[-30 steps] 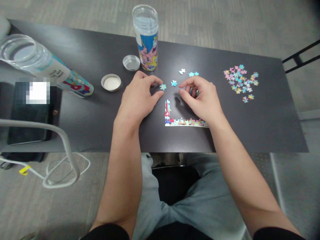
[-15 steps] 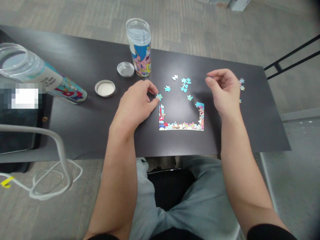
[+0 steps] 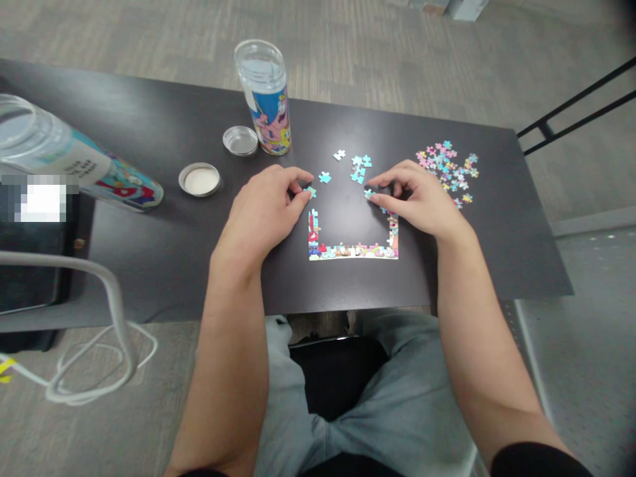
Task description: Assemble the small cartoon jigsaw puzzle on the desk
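Observation:
My left hand (image 3: 268, 209) rests on the dark table with thumb and forefinger closed on a small turquoise puzzle piece (image 3: 311, 191). This piece lies just above the left side of a partly joined puzzle border (image 3: 354, 252), which has a bottom row and two sides. My right hand (image 3: 420, 199) reaches in from the right, its thumb and fingers around another turquoise puzzle piece (image 3: 368, 194). The hand covers part of the border's upper right corner. Between the hands lie a loose blue piece (image 3: 324, 177), a whitish piece (image 3: 339, 155) and a blue cluster (image 3: 358, 173).
A heap of mixed puzzle pieces (image 3: 450, 169) lies at the right. Behind my left hand stands a clear cartoon-printed canister (image 3: 271, 109), with a metal lid (image 3: 240, 141) and a white-lined lid (image 3: 199, 180) nearby. A second canister (image 3: 94, 165) and a grey cable (image 3: 112, 291) are at the left.
My right hand has moved left and down from the air to the turquoise piece above the border, uncovering the heap at the right. My left hand stays at its piece. The view has shifted slightly.

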`<state>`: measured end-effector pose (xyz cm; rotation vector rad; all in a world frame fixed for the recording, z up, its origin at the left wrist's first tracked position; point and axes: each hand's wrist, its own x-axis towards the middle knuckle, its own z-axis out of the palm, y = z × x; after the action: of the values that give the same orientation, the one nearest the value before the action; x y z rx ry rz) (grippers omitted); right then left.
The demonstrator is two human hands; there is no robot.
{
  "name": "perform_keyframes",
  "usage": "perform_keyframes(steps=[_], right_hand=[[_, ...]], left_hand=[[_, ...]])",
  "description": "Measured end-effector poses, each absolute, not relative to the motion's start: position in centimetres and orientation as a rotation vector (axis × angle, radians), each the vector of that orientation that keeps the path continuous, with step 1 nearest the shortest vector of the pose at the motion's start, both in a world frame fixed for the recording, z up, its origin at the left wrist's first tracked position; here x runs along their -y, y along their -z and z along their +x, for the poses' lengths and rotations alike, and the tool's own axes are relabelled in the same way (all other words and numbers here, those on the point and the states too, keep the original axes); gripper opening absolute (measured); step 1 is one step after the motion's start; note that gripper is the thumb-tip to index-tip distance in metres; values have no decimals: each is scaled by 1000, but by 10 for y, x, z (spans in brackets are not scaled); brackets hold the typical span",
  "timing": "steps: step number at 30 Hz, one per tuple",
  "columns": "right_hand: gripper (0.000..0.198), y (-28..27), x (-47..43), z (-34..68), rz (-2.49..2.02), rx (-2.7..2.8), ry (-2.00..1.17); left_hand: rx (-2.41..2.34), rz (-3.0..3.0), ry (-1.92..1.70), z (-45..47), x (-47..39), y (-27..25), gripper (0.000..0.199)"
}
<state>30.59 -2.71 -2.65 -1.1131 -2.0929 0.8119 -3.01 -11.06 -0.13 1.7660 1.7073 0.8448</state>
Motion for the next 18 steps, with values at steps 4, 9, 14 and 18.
perform_keyframes(steps=[4,9,14,18], right_hand=[[15,31,23,306,-1146,2071,-793],[19,32,25,296,-1136,2091,-778],[15,36,22,287,-1134,2017,-831],[34,46,18,283,-1174,1996,-754]], left_hand=[[-1712,1784,-825,-30,112,1,16],[-1811,1765,-724,-20,115,-8,15],[-1867,1792,-635,-8,116,-14,17],[-1841,1856,-681,-8,115,-10,17]])
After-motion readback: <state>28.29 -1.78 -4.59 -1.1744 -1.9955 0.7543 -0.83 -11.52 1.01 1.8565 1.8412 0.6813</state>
